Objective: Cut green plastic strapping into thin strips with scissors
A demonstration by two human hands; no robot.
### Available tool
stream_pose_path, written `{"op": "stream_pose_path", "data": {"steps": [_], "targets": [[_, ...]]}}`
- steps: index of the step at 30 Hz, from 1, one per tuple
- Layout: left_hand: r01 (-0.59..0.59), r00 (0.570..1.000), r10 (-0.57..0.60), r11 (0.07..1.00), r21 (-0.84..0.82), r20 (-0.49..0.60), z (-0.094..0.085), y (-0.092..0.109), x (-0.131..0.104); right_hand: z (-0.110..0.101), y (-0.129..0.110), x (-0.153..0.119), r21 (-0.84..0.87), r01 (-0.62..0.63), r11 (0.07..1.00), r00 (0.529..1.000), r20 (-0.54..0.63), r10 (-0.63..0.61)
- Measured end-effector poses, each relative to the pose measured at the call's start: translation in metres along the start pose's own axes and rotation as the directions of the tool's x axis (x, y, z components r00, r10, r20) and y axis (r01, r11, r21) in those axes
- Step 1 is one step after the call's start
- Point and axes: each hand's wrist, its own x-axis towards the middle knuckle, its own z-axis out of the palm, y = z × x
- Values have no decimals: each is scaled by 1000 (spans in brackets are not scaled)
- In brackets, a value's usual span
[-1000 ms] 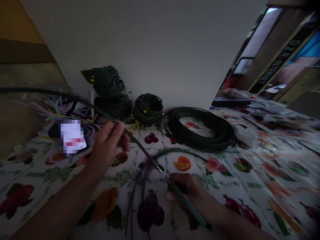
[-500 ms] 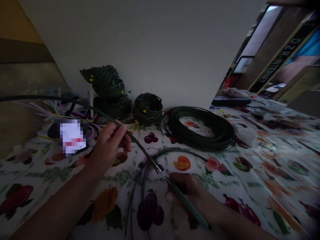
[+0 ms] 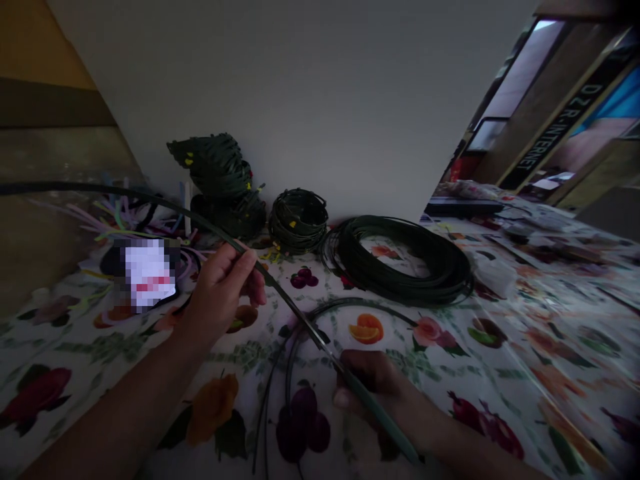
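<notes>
My left hand (image 3: 230,280) pinches a long dark green strip (image 3: 200,223) between thumb and fingers. The strip runs in from the left edge and slopes down toward the middle of the table. Closed around a green-handled tool with a thin metal blade (image 3: 373,407) is my right hand (image 3: 373,377). The tool's tip meets the strip's lower end; the exact contact is too dark to make out. Thin dark strands (image 3: 287,360) curve over the patterned cloth below.
A large coil of dark strip (image 3: 405,267) lies behind my hands. Left of it are a small woven ring (image 3: 299,221) and a taller woven piece (image 3: 217,170). Colored strips and a blurred white label (image 3: 150,273) lie at left. A pale panel (image 3: 300,100) stands behind.
The tool's tip has moved slightly up and left, now lined up along the end of the strip. Both hands stay nearly in place; the whole view has shifted slightly.
</notes>
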Motion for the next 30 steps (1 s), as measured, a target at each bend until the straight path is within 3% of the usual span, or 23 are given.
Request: {"op": "stream_pose_path", "data": {"steps": [12, 18, 30], "targets": [[-18, 999, 18, 1000, 4, 34, 2, 0, -2, -4, 7, 2, -4, 26, 1000, 998, 62, -25], [38, 998, -39, 999, 16, 55, 7, -5, -8, -5, 2, 2, 8, 50, 999, 998, 45, -51], [28, 997, -28, 1000, 3, 65, 8, -1, -7, -2, 4, 2, 53, 4, 999, 1000, 7, -4]]}}
